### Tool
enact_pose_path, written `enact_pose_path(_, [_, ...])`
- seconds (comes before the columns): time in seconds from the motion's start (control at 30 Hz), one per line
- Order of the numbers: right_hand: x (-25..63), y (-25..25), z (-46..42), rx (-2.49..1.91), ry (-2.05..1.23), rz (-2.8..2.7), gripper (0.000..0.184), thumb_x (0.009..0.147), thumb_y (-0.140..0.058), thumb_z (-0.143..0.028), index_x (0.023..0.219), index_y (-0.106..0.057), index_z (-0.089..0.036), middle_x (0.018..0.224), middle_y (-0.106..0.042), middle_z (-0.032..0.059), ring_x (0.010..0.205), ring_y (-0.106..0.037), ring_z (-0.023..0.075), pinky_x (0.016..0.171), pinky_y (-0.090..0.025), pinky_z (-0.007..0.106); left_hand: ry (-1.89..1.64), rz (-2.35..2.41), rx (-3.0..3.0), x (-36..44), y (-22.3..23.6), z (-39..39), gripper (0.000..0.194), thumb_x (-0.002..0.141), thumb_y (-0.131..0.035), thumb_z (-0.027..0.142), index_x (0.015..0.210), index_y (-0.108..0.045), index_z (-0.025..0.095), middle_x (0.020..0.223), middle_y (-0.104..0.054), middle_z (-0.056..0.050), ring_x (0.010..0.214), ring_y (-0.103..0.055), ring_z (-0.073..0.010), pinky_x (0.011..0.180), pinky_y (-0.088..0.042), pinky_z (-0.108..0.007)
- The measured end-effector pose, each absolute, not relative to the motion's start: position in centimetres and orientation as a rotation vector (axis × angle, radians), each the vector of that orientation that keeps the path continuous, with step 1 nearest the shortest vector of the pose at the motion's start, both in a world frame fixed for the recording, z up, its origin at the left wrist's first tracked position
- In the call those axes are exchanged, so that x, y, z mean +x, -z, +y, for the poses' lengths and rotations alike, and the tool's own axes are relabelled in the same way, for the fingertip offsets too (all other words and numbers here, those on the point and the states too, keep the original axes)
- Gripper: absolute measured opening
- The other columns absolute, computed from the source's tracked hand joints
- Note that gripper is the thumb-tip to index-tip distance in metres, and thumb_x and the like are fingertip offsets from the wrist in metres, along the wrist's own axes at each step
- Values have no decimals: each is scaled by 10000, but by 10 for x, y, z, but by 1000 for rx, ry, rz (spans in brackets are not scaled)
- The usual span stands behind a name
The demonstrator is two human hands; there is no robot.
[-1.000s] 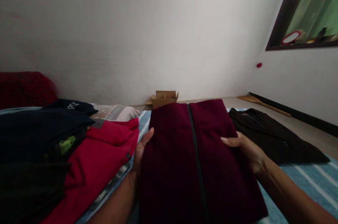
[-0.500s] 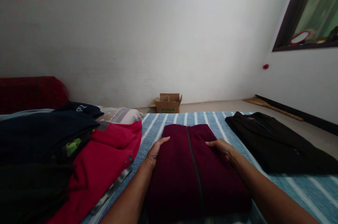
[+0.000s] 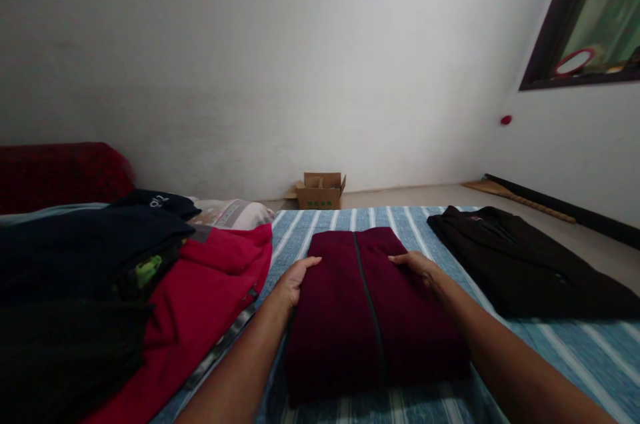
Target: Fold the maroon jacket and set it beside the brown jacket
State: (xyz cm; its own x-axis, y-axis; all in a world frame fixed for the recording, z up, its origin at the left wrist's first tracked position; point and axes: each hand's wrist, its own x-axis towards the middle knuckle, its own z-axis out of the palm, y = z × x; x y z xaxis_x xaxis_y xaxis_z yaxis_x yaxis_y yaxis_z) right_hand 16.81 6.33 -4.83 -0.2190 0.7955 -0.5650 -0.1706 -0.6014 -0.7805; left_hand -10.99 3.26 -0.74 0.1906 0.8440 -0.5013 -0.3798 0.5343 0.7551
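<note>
A folded maroon garment (image 3: 367, 317) with a dark zip down its middle lies flat on the blue striped bedsheet (image 3: 560, 351). My left hand (image 3: 293, 281) rests on its upper left edge, fingers stretched flat over the cloth and the thumb at the side. My right hand (image 3: 417, 267) lies flat on its upper right part, fingers extended toward the zip. Neither hand grips anything.
A red garment (image 3: 200, 311) and dark clothes (image 3: 75, 257) are piled at the left. A folded black garment (image 3: 525, 264) lies at the right. A small cardboard box (image 3: 320, 189) stands on the floor by the white wall. A window (image 3: 590, 17) is at the upper right.
The maroon garment, held up close a second ago, has come down flat onto the sheet. Both hands now rest on top of it rather than holding its sides.
</note>
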Motion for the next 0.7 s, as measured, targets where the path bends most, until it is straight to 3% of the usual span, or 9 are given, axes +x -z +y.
enact_pose_path(0.13, [169, 46, 60, -1335, -1915, -722, 149, 776, -601, -239, 850, -613, -111, 643, -679, 68, 532, -631, 181, 616, -540, 323, -899, 1073, 468, -111, -1, 13, 124, 740, -578, 187, 829, -640, 126, 655, -709, -53, 562, -667, -200, 640, -554, -320])
enact_pose_path(0.37, [176, 33, 24, -1030, -1989, -619, 207, 851, -529, -300, 920, -614, -126, 746, -696, 60, 690, -672, 171, 777, -529, 310, -911, 1119, 609, -108, -16, -48, 281, 662, -715, 242, 899, -658, 103, 823, -725, -115, 703, -689, -243, 738, -538, -341])
enact_pose_path(0.5, [187, 31, -20, -857, -1974, -663, 238, 810, -581, -324, 979, -619, -161, 879, -703, 71, 852, -666, 216, 820, -517, 338, -873, 1137, 738, -109, -19, -82, 387, 664, -727, 335, 957, -662, 89, 905, -716, -140, 745, -687, -255, 751, -529, -346])
enact_pose_path(0.7, [198, 29, -83, -828, -1796, -852, 400, 759, -669, -313, 1130, -587, -189, 1084, -662, 68, 1044, -595, 226, 941, -441, 356, -958, 1035, 978, -105, -21, -114, 480, 677, -719, 302, 1117, -627, 133, 1102, -664, -114, 1045, -603, -266, 980, -411, -369])
